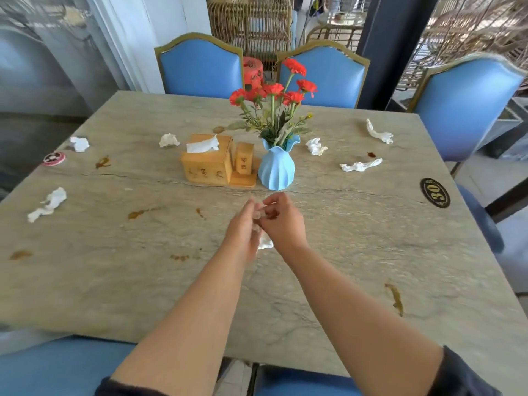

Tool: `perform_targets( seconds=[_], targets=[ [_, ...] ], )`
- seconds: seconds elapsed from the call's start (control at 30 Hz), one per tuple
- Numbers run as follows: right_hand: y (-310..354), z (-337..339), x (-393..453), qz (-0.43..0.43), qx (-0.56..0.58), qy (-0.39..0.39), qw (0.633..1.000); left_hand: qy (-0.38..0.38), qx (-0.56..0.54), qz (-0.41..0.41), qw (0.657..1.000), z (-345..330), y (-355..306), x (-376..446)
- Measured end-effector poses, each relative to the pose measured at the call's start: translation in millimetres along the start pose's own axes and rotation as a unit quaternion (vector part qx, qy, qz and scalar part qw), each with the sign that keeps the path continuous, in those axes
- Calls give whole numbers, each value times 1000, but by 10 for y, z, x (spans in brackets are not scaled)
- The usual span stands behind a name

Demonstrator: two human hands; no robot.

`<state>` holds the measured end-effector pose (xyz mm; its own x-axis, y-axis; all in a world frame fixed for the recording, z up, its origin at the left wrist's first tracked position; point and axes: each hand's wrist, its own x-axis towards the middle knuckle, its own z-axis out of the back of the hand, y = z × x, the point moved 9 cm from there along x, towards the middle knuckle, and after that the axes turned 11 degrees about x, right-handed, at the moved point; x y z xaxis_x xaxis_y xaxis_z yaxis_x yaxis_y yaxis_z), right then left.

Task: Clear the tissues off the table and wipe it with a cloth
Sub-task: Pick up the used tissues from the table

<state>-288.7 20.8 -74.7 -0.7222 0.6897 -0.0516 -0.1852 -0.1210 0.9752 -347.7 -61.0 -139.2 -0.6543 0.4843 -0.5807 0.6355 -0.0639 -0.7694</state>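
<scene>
Several crumpled white tissues lie scattered on the stone table (357,238): two at the left (48,204) (80,143), one behind the tissue box (169,140), and three at the right (315,146) (360,165) (378,134). My left hand (243,230) and my right hand (281,221) meet over the table's middle, with their fingertips touching. A small tissue (265,243) peeks out below, between the wrists. Whether either hand holds it is unclear. Brown stains (141,213) (395,298) (103,162) mark the tabletop. No cloth is in view.
A wooden tissue box (206,158) with a toothpick holder (245,161) and a blue vase of red flowers (275,167) stand mid-table, just beyond my hands. A black number plate (435,192) sits at the right and a round red sticker (54,158) at the left. Blue chairs (200,67) surround the table.
</scene>
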Motion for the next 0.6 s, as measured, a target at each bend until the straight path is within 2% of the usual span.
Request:
perform_targets(
  seconds=[0.1,0.17,0.27,0.33,0.53,0.6],
  targets=[
    [0,-155,-3,0,-20,1,1000,-74,85,-5,994,351,-163,-24],
    [-115,-243,36,-3,-106,-4,994,-81,106,-11,991,542,-246,13],
    [-443,-437,36,-73,-305,55,948,-64,100,-16,993,763,-298,16],
    [-594,-542,-50,-116,-364,78,921,-47,92,-15,995,898,-339,7],
    [-533,-723,-224,-110,-320,-11,941,-15,87,28,996,1249,-346,-10],
    [-414,-759,-275,-108,-255,-48,960,-12,95,30,995,1343,-364,-36]
  ],
)
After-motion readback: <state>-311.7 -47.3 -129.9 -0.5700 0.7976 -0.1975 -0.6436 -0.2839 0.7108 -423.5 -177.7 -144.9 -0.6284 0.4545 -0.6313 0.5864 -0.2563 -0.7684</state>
